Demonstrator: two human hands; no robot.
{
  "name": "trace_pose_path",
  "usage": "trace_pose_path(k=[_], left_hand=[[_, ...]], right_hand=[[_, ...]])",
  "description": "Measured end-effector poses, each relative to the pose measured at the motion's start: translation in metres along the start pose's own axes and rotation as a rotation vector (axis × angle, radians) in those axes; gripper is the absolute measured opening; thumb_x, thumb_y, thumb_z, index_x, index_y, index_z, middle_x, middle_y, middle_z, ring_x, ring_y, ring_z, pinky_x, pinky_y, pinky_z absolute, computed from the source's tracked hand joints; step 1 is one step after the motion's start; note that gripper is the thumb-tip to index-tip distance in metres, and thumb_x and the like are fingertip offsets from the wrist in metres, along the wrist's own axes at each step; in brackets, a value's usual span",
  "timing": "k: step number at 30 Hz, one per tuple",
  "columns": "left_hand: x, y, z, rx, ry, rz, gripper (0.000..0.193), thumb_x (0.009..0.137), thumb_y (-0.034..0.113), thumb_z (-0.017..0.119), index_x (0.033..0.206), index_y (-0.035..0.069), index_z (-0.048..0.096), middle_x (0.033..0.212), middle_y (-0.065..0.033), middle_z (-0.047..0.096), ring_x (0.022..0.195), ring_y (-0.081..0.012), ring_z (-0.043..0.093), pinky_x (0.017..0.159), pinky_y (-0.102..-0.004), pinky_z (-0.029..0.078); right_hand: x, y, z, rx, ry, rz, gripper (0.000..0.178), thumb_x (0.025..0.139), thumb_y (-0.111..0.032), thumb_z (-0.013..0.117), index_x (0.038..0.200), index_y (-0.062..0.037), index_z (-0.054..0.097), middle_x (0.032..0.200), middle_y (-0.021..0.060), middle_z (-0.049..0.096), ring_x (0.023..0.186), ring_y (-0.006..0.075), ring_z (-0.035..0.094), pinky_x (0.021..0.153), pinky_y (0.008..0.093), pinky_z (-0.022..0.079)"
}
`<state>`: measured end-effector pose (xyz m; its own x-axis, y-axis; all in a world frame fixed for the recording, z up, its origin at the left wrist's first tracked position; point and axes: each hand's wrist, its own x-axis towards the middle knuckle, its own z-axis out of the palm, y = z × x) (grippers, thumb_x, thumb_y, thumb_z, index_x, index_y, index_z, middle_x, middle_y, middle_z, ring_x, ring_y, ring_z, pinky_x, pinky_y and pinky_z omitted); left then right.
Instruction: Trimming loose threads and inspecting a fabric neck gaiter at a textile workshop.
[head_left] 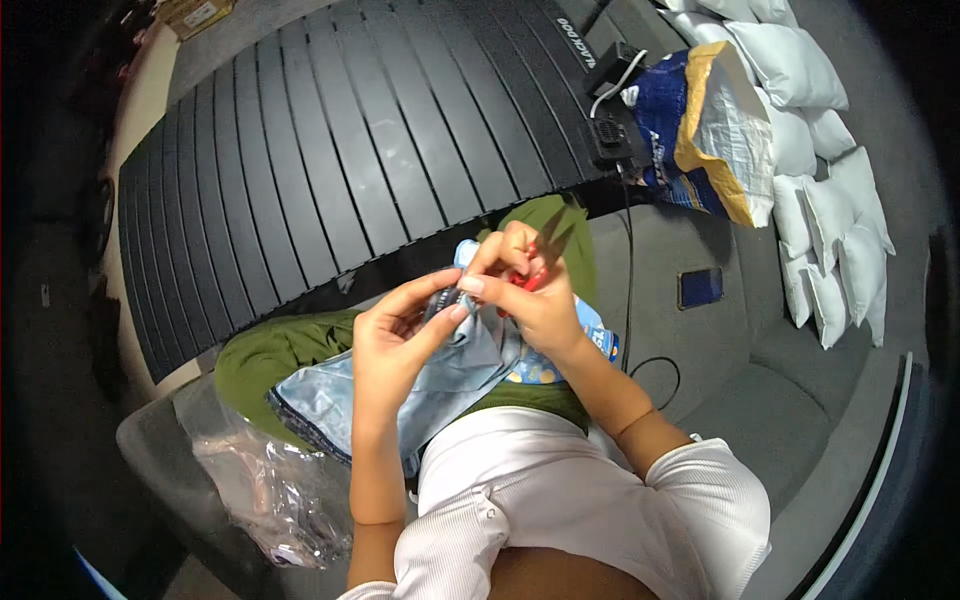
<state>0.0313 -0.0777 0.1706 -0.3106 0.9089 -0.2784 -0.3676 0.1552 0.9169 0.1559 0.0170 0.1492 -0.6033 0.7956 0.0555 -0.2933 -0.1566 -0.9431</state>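
A light blue cloth (430,382) with a dark edging lies across my lap. My left hand (395,328) pinches a gathered dark-edged part of it between thumb and fingers. Close against it, my right hand (535,310) keeps red-handled scissors (556,240) in its curled fingers, blades pointing up and away to the right. The thumb and forefinger of that hand meet at the same bit of cloth, where small details are too fine to make out. Beside the cloth, partly under my right wrist, shows a blue patterned piece (595,328).
A black slatted table (330,130) stands ahead. On the grey sofa are a phone (700,288), a black cable (629,260) and a clear plastic bag (270,480). At the right are a blue-and-yellow sack (700,130) and stacked white pillow-shaped packs (790,65). Black adapters (610,135) sit by the table.
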Motion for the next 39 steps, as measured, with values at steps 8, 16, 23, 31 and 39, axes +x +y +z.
trace_pose_path(k=[8, 16, 23, 31, 39], left_hand=[[-0.003, -0.003, -0.001, -0.036, 0.013, 0.117, 0.029, 0.072, -0.005, 0.066, 0.099, 0.0, 0.058, 0.093, -0.0039, 0.059, 0.083, -0.0068, 0.054, 0.073, -0.0184, 0.045], [-0.005, 0.004, 0.001, -0.07, 0.089, 0.058, 0.027, 0.072, -0.006, 0.066, 0.097, -0.001, 0.056, 0.089, -0.0031, 0.058, 0.081, -0.0068, 0.056, 0.07, -0.019, 0.048], [-0.005, 0.003, -0.001, -0.065, 0.135, 0.121, 0.023, 0.069, -0.01, 0.066, 0.084, 0.0, 0.052, 0.084, -0.007, 0.06, 0.075, -0.0081, 0.058, 0.065, -0.0181, 0.05], [-0.009, 0.001, -0.003, -0.072, 0.041, 0.159, 0.012, 0.073, -0.01, 0.06, 0.082, -0.005, 0.054, 0.086, -0.012, 0.062, 0.085, -0.0147, 0.061, 0.076, -0.0237, 0.051], [-0.013, 0.005, -0.004, -0.06, -0.009, 0.088, 0.011, 0.073, -0.01, 0.061, 0.081, -0.006, 0.056, 0.085, -0.0113, 0.062, 0.082, -0.0149, 0.062, 0.075, -0.0237, 0.052]], right_hand=[[-0.002, -0.003, -0.002, 0.018, 0.005, 0.03, 0.034, 0.074, 0.007, 0.057, 0.067, -0.0121, 0.03, 0.074, 0.0079, 0.051, 0.059, 0.0097, 0.046, 0.056, 0.0213, 0.039], [-0.006, -0.015, -0.006, 0.064, -0.046, 0.045, 0.034, 0.085, -0.028, 0.057, 0.072, -0.0107, 0.03, 0.059, 0.0046, 0.044, 0.047, 0.0079, 0.041, 0.041, 0.0207, 0.036], [-0.029, -0.031, -0.005, -0.538, -0.135, 0.024, 0.043, 0.083, -0.045, 0.054, 0.081, -0.0035, 0.041, 0.058, 0.0014, 0.041, 0.051, 0.0064, 0.036, 0.046, 0.0203, 0.031], [-0.033, -0.025, -0.006, -0.757, -0.262, 0.104, 0.028, 0.081, -0.025, 0.062, 0.079, -0.0009, 0.047, 0.05, 0.0048, 0.045, 0.043, 0.0126, 0.045, 0.043, 0.0237, 0.035], [-0.029, -0.03, -0.01, -0.731, -0.363, 0.104, 0.029, 0.083, -0.028, 0.058, 0.078, -0.0017, 0.046, 0.049, 0.0042, 0.044, 0.042, 0.0122, 0.045, 0.041, 0.0249, 0.033]])
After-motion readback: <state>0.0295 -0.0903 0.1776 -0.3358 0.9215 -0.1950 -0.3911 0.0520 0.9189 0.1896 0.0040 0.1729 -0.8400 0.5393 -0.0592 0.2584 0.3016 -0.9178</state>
